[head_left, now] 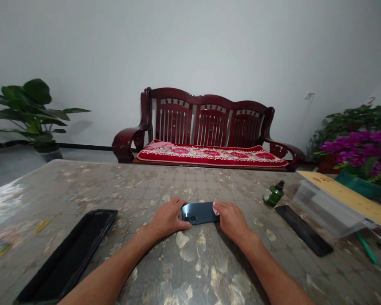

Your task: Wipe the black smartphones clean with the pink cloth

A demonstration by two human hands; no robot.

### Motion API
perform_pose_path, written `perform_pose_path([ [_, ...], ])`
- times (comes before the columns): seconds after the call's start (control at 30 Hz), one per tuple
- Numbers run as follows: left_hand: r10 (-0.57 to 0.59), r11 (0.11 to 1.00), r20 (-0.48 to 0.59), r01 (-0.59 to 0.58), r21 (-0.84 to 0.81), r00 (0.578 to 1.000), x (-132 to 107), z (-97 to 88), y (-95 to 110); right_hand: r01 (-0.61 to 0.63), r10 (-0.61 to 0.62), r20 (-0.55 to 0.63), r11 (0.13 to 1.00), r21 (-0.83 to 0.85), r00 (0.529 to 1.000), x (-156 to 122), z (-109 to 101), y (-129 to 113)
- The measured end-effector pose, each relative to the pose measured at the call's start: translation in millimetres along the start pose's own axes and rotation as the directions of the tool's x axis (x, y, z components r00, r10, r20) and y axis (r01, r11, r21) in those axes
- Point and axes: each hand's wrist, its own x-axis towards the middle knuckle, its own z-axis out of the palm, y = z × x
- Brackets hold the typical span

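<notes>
A dark blue phone (199, 212) lies camera side up on the patterned table (190, 262), lengthwise between my two hands. My left hand (168, 218) curls round its left end, thumb under the near edge. My right hand (230, 218) closes on its right end and presses a small pink piece (215, 208) against the phone; what that piece is cannot be made out.
A black tray (73, 252) lies at the near left. To the right are a second dark phone (303, 229), a small green bottle (274, 194), a clear plastic box (328, 207) and purple flowers (362, 150). A red wooden sofa (206, 131) stands behind the table.
</notes>
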Motion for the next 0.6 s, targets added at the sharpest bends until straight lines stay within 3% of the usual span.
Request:
perform_pose_path([
  [0.2, 0.002, 1.000, 0.001, -0.002, -0.002, 1.000, -0.6, -0.2, -0.1, -0.045, 0.066, 0.171, 0.991, -0.123, 0.983, -3.1, -20.0, -8.1],
  [0.47, -0.012, 1.000, 0.000, 0.012, -0.006, 1.000, -1.7, -2.5, 2.4, -0.035, 0.035, 0.021, 0.999, -0.035, 0.999, 0.2, -0.5, -7.4],
  [0.6, -0.020, 1.000, -0.008, 0.020, -0.005, 1.000, -1.5, -4.3, 5.7, -0.030, 0.031, 0.027, 0.999, -0.040, 0.999, 0.9, -1.7, -7.7],
])
